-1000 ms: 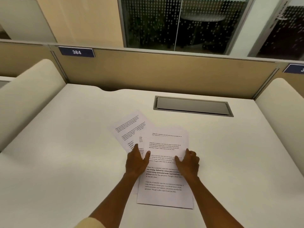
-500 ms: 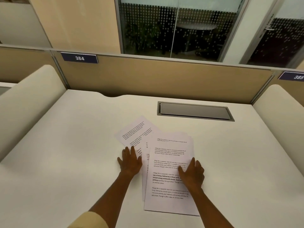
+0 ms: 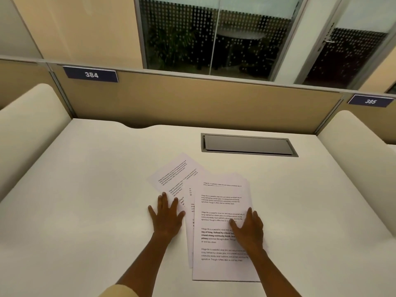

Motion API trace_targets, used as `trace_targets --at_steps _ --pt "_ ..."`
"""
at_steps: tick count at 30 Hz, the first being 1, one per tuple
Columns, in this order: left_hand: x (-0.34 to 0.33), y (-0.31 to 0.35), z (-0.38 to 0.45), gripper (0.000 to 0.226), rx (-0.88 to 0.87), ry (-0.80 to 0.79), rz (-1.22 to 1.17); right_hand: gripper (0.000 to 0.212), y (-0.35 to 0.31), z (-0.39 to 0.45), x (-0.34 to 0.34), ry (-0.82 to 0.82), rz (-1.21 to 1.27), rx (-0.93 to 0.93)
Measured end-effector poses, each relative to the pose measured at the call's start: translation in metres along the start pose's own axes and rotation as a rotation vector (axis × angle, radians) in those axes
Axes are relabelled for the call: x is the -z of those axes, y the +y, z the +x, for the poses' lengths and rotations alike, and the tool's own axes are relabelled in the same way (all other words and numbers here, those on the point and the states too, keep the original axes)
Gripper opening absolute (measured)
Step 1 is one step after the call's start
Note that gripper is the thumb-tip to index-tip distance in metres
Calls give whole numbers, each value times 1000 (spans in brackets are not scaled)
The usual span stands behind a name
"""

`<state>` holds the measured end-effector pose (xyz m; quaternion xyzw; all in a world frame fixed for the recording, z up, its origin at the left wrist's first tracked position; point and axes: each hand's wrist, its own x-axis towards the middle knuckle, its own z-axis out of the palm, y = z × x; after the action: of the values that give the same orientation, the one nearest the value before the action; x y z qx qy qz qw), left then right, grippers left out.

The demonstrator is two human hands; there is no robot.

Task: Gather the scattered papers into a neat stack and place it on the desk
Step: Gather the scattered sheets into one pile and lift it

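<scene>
Several printed white papers lie fanned on the white desk (image 3: 85, 200). The top sheet (image 3: 218, 260) lies nearly straight in front of me. A skewed sheet (image 3: 173, 172) pokes out to the upper left, and another edge shows between them. My left hand (image 3: 167, 219) lies flat with fingers spread, its fingertips on the skewed sheet's lower edge and its palm on the desk. My right hand (image 3: 248, 228) presses flat on the right side of the top sheet. Neither hand grips anything.
A grey cable flap (image 3: 246, 144) is set into the desk behind the papers. A tan partition (image 3: 192, 103) with labels 384 and 385 closes the back. Cream curved side dividers (image 3: 27, 125) stand left and right.
My left hand slid left off the pile to the skewed sheet's edge and spread flat. My right hand shifted slightly on the top sheet. The pile sits a little nearer me.
</scene>
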<state>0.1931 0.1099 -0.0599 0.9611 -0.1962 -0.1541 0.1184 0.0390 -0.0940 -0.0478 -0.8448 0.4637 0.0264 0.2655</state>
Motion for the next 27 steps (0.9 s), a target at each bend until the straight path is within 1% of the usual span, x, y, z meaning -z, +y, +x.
trace_targets --at_steps 4,5,7,8,10,14,16,18,19,20,22,23,25,27 --pt "-1 -6 1 62 -48 10 -20 92 -10 -1 -6 2 14 14" --pt "1 -7 0 68 -65 16 -22 92 -13 -1 -7 -4 15 21" --pt "1 -11 -1 88 -120 17 -9 94 -21 -1 -9 -11 32 40" --pt "1 -13 -1 93 -147 9 -3 94 -25 -1 -11 -13 44 51" --pt "0 -19 -2 92 -189 -4 -33 95 -33 0 -14 -22 63 67" --pt "0 -31 -5 79 -250 -30 -99 96 -45 1 -18 1 54 69" --pt "3 -33 -5 71 -253 -49 -145 96 -50 2 -18 13 39 70" --pt "7 -32 -5 54 -220 -70 -264 97 -54 5 -16 -1 46 63" --pt "9 -30 -5 47 -205 -50 -357 97 -55 6 -16 -9 44 64" --pt "11 -27 -5 38 -192 1 -463 97 -56 8 -15 -15 39 71" --pt "15 -16 -9 18 -88 132 -646 95 -59 11 -13 -23 23 82" --pt "18 -7 -10 16 -18 196 -707 93 -60 13 -10 -22 10 81" --pt "24 11 -12 21 121 269 -830 92 -62 19 -5 -19 -25 83" --pt "31 26 -12 26 250 246 -965 94 -62 24 -2 -41 -48 105"
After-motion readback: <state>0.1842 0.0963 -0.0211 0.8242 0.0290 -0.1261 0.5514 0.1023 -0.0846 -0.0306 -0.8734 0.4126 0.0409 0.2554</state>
